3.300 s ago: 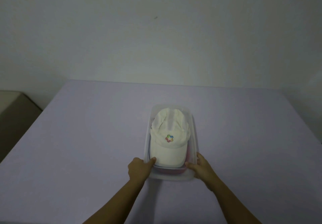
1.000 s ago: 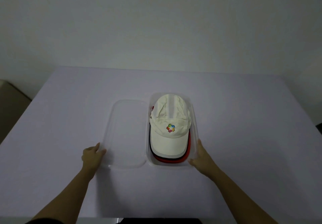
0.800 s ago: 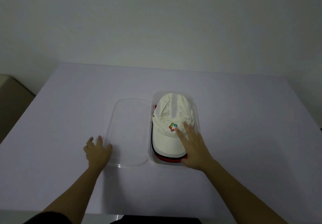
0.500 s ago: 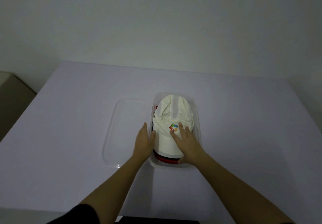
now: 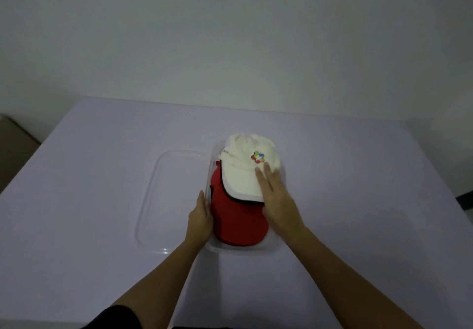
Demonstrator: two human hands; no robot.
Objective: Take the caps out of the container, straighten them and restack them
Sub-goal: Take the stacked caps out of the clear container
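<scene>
A clear plastic container [image 5: 245,249] stands on the table in front of me. A red cap [image 5: 238,223] with a dark edge lies in it. On top lies a white cap [image 5: 243,175] with a coloured logo, shifted toward the far end and raised over the rim. My right hand [image 5: 277,200] rests on the white cap's brim, fingers spread flat on top and thumb hidden below. My left hand [image 5: 201,217] stands edge-on against the red cap's left side at the container wall, fingers straight. Any caps under the red one are hidden.
The container's clear lid [image 5: 171,200] lies flat on the table, touching the container's left side. The pale lilac table [image 5: 358,200] runs back to a plain wall. A brown piece of furniture [image 5: 12,149] stands beyond the table's left edge.
The lid came off and was laid to the left. My left hand moved from the lid to the caps' left side. The white cap slid away from me, uncovering the red cap.
</scene>
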